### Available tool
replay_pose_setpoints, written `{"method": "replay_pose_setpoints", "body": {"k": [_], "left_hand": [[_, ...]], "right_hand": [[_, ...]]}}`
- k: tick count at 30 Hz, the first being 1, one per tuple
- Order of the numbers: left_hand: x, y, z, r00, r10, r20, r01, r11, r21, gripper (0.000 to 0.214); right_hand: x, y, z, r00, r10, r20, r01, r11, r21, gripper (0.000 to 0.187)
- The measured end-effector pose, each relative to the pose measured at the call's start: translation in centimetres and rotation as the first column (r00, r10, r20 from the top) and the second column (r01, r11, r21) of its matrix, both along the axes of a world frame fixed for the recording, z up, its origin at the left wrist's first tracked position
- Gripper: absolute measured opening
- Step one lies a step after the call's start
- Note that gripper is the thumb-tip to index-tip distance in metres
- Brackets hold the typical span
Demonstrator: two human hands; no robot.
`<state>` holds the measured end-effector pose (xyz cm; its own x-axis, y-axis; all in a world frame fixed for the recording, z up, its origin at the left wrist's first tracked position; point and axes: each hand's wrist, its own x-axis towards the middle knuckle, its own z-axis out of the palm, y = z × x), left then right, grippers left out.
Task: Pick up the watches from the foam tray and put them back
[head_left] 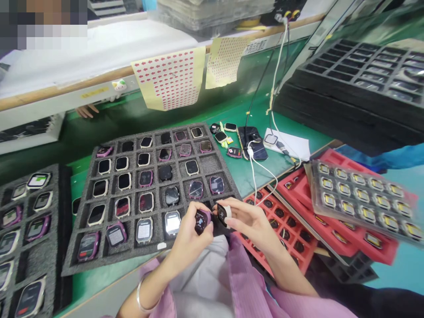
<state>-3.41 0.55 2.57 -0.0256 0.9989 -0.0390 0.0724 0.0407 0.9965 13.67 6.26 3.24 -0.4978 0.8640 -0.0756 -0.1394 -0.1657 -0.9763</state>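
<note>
My left hand [195,229] is closed around a purple-cased smartwatch [201,221] without a strap, its dark screen showing small lit marks. Between the fingers of my right hand [247,218] is a pale-cased smartwatch [223,215], tilted, with a dark face turned toward the left hand. The two watches are close together but apart, above the near right corner of a grey foam tray [130,256]. That tray holds rows of watch bodies in purple, cream and black cases, some with lit screens.
Another foam tray [62,265] of watches stands at left. Beyond lie a phone [256,150], white cables [253,172] and loose watches. Red trays [311,247], a clear blister tray [351,207] and stacked black trays [308,101] are at right. A co-worker's hand [86,110] shows under the shelf.
</note>
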Motion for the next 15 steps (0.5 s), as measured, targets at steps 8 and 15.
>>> {"method": "replay_pose_setpoints", "body": {"k": [8, 15], "left_hand": [[0.28, -0.07, -0.27, 0.997, 0.044, 0.065, -0.041, 0.998, -0.038, 0.021], [0.16, 0.10, -0.15, 0.999, 0.036, 0.001, -0.036, 0.999, -0.013, 0.024]], "right_hand": [[0.03, 0.07, -0.13, 1.000, 0.004, 0.017, -0.004, 1.000, 0.006, 0.033], [0.04, -0.14, -0.04, 0.999, -0.009, 0.045, 0.010, 1.000, -0.018, 0.036]]}}
